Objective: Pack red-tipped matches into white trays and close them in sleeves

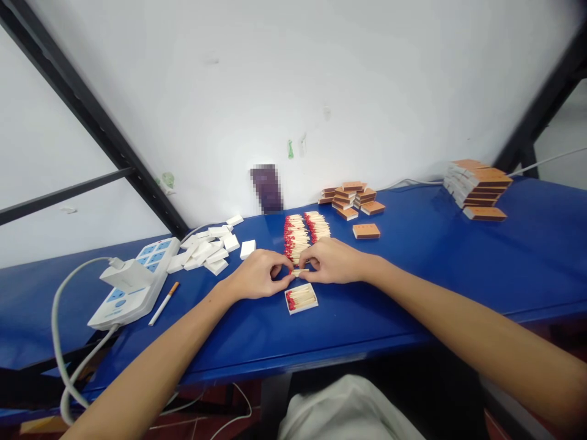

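Observation:
Between the fingertips of my left hand [261,273] and my right hand [337,261] is a small bunch of matches [300,273], pinched at both ends. Just below them on the blue table sits a white matchbox tray [301,299], partly filled with red-tipped matches lying sideways. Two long rows of loose matches, a left row [296,235] and a right row [317,226], stretch away behind my hands, their red heads to the left. My fingers partly cover the near end of the rows.
White matchbox trays [206,247] lie heaped at left, beside a cigarette [164,304] and a power strip [137,284] with a plugged-in charger. Orange matchbox sleeves [353,197] are piled behind right; stacked matchboxes [477,183] stand far right. A blurred dark object [267,188] leans at the wall.

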`<action>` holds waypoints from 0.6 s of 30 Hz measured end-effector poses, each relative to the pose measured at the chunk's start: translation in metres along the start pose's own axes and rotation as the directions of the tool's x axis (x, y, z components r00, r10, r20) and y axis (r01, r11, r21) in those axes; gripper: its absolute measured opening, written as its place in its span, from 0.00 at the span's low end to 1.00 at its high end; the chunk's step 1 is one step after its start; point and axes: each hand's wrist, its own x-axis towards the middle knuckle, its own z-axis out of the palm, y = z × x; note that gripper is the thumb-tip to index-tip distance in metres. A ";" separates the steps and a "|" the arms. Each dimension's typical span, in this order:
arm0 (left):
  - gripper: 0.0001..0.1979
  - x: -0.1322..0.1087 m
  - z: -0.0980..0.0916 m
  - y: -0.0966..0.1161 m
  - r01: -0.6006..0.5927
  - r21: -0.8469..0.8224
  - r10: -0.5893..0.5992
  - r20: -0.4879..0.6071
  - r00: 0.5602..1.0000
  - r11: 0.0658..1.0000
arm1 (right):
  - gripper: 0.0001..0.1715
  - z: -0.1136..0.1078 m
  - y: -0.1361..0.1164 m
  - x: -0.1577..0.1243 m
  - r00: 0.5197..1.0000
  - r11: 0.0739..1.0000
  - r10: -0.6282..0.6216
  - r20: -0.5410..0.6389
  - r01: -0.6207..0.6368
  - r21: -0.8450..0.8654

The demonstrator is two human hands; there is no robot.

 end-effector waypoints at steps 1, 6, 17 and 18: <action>0.07 0.000 0.000 0.000 0.001 0.002 -0.001 -0.001 1.000 1.000 | 0.11 0.000 0.000 0.000 1.000 1.000 -0.005 -0.004 0.005 -0.003; 0.07 0.000 -0.001 0.001 -0.011 0.010 0.011 -0.003 1.000 1.000 | 0.10 0.001 0.001 0.000 0.999 1.000 -0.025 -0.019 0.026 0.007; 0.06 0.001 -0.001 0.002 -0.012 0.023 0.011 0.010 1.000 1.000 | 0.10 0.000 0.000 -0.001 1.000 1.000 -0.017 -0.008 0.018 0.020; 0.06 0.001 -0.002 0.002 -0.012 0.026 0.011 0.014 1.000 1.000 | 0.09 0.000 0.000 -0.001 1.000 1.000 -0.018 -0.009 0.018 0.019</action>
